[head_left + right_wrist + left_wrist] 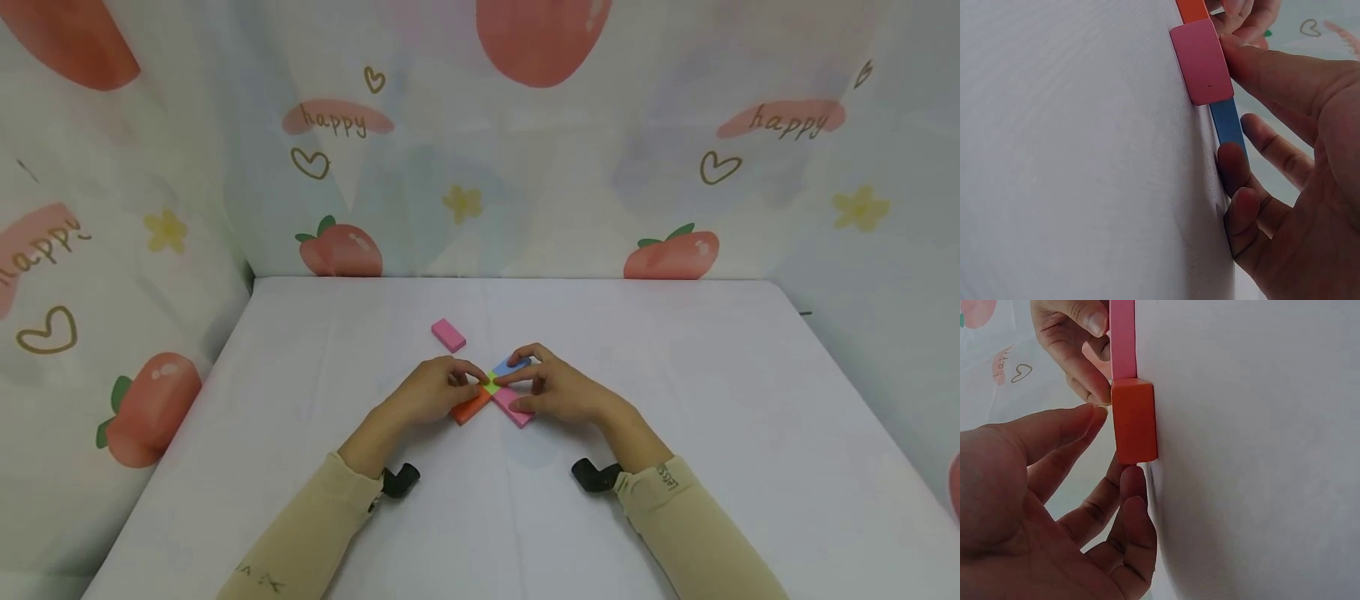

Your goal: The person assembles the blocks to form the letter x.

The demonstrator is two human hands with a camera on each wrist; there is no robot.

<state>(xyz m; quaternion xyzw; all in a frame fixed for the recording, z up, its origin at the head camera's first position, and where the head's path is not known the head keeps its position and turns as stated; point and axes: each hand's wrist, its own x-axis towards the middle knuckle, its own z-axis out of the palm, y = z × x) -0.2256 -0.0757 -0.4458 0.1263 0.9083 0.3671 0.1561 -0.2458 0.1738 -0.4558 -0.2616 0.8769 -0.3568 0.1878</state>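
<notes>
Four coloured rectangular pieces meet in an X on the white table in the head view: an orange block (471, 407), a pink block (516, 408), a blue block (510, 367) and, mostly covered by fingers, a yellow-green piece (492, 385). My left hand (438, 389) reaches in over the orange block, index fingertip at the yellow-green piece. Its other fingertips are low beside the orange block (1135, 422) in the left wrist view. From the other side, my right hand (558, 387) has its thumb on the pink block (1204, 61), index fingertip at the centre, and other fingers along the blue block (1227, 128).
A separate pink block (448, 335) lies behind the left hand. The white table (675, 333) extends around the pieces, bounded behind by a patterned curtain (540, 183) and at left by a similar one. Black devices (596, 477) are strapped at both wrists.
</notes>
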